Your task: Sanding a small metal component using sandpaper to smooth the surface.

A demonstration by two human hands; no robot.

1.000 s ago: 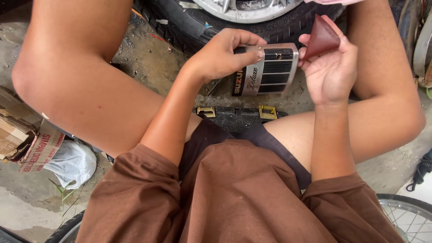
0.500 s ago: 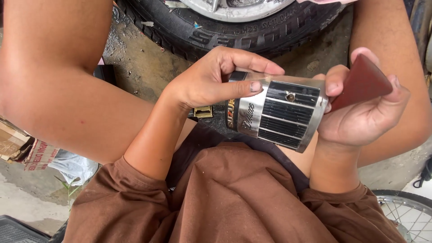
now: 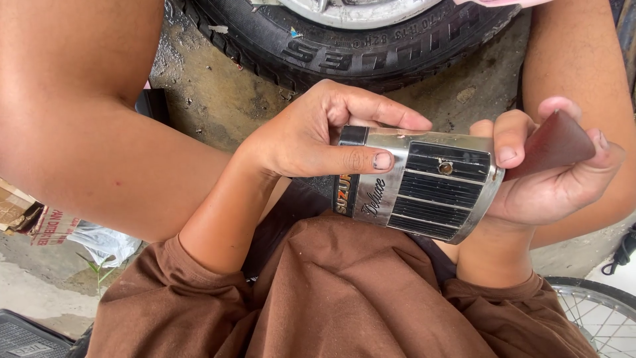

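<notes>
A chrome motorcycle cover point(image 3: 424, 182) with black grille slats and a small centre screw is held close in front of my chest. My left hand point(image 3: 318, 136) grips its left end, thumb laid across the front and fingers curled over the top. My right hand point(image 3: 546, 179) supports the right end from underneath and also pinches a folded piece of reddish-brown sandpaper point(image 3: 553, 142) between fingers and thumb. The sandpaper stands just right of the cover's edge, not on its face.
A black tyre point(image 3: 344, 46) with a silver rim lies on the wet concrete ahead, between my bare knees. A spoked wheel point(image 3: 596, 315) shows at bottom right. Cardboard and a plastic bag point(image 3: 99, 242) sit at left, a black mat point(image 3: 30, 335) at bottom left.
Both hands have brought the chrome cover closer to me and turned its grille face up. The right hand moved from holding the sandpaper apart to supporting the cover's right end.
</notes>
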